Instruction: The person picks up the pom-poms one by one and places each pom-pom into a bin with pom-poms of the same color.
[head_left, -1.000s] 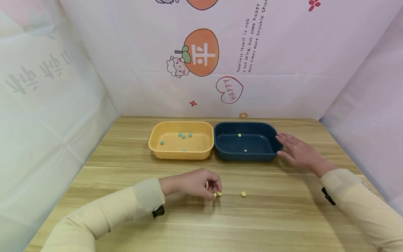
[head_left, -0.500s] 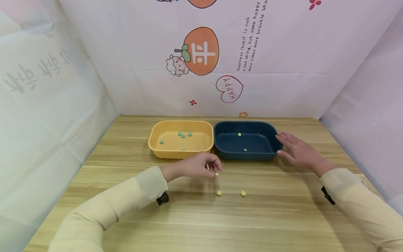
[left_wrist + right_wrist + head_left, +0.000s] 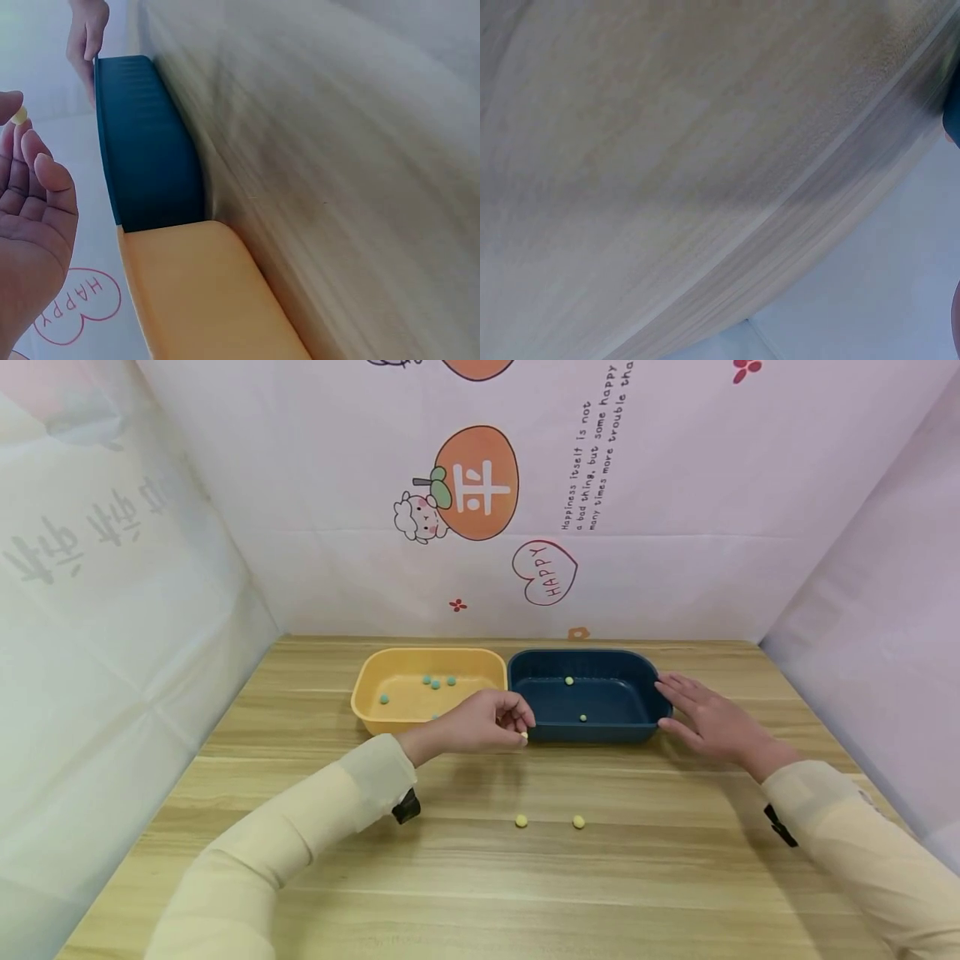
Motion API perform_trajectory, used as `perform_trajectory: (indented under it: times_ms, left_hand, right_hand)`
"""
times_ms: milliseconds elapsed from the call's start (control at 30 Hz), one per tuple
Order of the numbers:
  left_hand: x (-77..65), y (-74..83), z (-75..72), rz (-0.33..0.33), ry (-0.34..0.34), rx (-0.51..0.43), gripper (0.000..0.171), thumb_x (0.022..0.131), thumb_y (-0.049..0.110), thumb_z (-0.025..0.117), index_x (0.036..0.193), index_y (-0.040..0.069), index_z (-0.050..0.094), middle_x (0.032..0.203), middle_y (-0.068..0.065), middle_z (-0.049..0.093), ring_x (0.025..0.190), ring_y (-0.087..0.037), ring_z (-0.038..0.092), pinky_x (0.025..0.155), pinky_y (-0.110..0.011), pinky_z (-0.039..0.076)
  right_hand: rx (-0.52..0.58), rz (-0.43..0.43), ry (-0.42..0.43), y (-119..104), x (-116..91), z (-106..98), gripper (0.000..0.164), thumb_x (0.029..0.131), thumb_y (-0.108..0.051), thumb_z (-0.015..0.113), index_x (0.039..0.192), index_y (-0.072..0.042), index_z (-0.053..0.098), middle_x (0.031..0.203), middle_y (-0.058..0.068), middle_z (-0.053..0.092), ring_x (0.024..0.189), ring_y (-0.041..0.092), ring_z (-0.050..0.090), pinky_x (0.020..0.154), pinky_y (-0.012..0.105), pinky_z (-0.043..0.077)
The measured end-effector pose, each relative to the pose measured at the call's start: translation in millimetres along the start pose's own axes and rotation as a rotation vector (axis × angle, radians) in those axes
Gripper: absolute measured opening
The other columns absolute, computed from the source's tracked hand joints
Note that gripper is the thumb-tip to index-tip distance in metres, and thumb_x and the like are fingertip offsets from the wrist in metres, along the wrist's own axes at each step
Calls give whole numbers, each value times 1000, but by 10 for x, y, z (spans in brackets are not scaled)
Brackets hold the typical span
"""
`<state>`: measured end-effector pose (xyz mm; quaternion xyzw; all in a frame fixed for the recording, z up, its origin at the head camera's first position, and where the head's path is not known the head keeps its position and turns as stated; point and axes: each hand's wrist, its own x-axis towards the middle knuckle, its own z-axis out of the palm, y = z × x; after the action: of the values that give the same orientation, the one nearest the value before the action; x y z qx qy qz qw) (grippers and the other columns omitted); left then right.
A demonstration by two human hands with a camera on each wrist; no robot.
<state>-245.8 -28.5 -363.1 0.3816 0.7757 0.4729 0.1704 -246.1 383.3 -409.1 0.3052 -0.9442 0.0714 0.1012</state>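
Between thumb and fingertip my left hand point(image 3: 491, 721) pinches a small yellow ball point(image 3: 20, 115). That hand is over the near edge where the yellow bin point(image 3: 362, 704) and the dark blue bin point(image 3: 592, 733) stand side by side. My right hand point(image 3: 708, 720) rests with straight fingers against the right end of the blue bin. Inside the blue bin lie two small yellow balls, one far point(image 3: 569, 681) and one nearer. Several blue-green balls point(image 3: 384, 699) lie in the yellow bin, partly hidden by my left hand. Two more yellow balls, left point(image 3: 521, 821) and right point(image 3: 578, 822), sit on the table.
The wooden table point(image 3: 450, 893) reaches back to a printed white cloth point(image 3: 660, 585), with more cloth at the left and right sides. Both bins stand near the table's back edge. A black strap point(image 3: 407, 807) hangs at my left cuff.
My left hand has lifted one yellow ball off the table and carried it forward and slightly right to the bins. My right hand stays in place against the blue bin.
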Motion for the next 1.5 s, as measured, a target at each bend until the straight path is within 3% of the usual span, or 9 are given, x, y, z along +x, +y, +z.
perform_trajectory:
  times_ms: [433, 967, 1133, 1500]
  left_hand:
    - [435, -55, -62, 3, 134, 20, 15, 87, 2, 71, 100, 5, 65, 90, -6, 60, 81, -19, 56, 73, -23, 52]
    - [854, -180, -45, -93, 313, 53, 17, 88, 8, 73, 103, 3, 66, 89, -3, 62, 81, -17, 57, 72, -20, 52]
    - [965, -226, -10, -104, 346, 76, 25, 88, 7, 73, 109, -4, 66, 89, -3, 61, 82, -18, 55, 72, -20, 50]
    - [1163, -332, 50, -125, 385, 140, 24, 88, 10, 73, 108, -2, 67, 89, -2, 61, 81, -17, 55, 71, -21, 49]
  right_hand:
    - [-4, 1, 1, 10, 2, 6, 64, 100, -33, 55, 146, 7, 36, 149, 28, 34, 139, 43, 26, 118, 39, 10]
    - [-13, -5, -6, -14, -7, -17, 63, 101, -33, 53, 146, 7, 35, 150, 28, 32, 140, 43, 25, 118, 39, 10]
    - [-7, 0, -9, -26, -11, -19, 63, 101, -33, 53, 147, 7, 35, 150, 28, 32, 139, 43, 25, 118, 40, 11]
    - [-2, 27, -5, -32, -9, -22, 63, 100, -33, 55, 145, 7, 37, 150, 27, 33, 138, 44, 27, 117, 44, 16]
